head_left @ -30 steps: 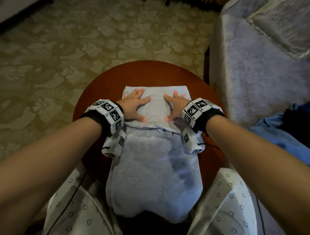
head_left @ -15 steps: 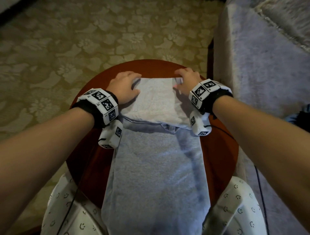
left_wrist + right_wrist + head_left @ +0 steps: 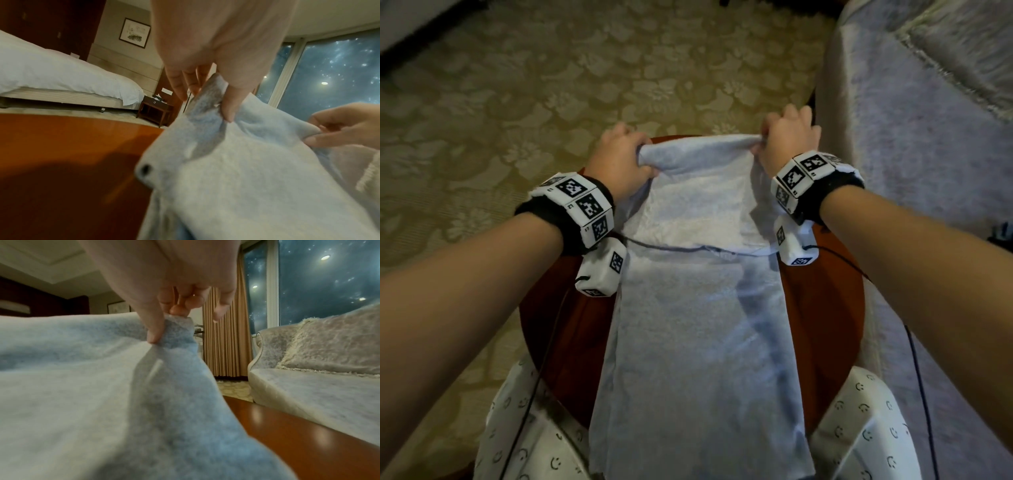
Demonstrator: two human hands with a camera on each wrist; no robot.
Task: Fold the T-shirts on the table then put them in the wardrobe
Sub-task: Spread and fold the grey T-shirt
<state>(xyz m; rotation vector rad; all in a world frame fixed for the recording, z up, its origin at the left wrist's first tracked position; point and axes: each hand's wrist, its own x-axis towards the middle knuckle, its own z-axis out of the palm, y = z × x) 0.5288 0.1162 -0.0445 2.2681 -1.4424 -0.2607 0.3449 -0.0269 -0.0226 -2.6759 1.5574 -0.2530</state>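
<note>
Round table point(image 3: 822, 308), T-shirt point(image 3: 702, 342) hem cropped

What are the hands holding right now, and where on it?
Both hold the T-shirt: left hand and right hand pinch its far corners.

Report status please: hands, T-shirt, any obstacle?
Left hand and right hand pinch far corners of T-shirt. Far fold lifted off table. Near end hangs over lap. No obstacle visible.

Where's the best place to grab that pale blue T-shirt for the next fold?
By the two far corners of the pale blue T-shirt, from above at its sides, where the left hand and right hand pinch it. It lies as a long, limp strip, so holding both corners likely keeps the edge straight.
</note>
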